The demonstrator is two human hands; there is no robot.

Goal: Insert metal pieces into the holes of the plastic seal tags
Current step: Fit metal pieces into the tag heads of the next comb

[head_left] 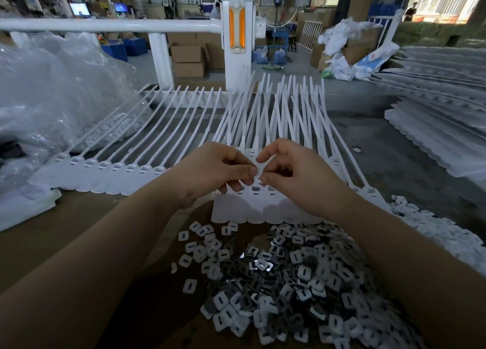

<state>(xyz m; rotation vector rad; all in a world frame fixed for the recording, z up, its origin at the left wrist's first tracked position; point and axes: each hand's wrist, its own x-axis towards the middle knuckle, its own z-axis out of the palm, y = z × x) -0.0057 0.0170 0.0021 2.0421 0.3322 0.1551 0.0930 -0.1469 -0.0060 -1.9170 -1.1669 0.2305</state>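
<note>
Metal pieces (289, 283) heaped on worktop (79, 243); both hands' fingers, left (210, 173) and right (292, 176), pinch seal tag strip (252, 206).

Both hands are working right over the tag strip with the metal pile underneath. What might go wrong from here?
1. Small piece pinched between left hand and right hand may slip into the metal pieces pile below.
2. The forearms hover over that pile; a sweep could scatter it.
3. The tag strip looks loose and may shift under pressure.

Factory floor, stacked cardboard boxes (189, 59), bagged white parts (52, 90)
</note>
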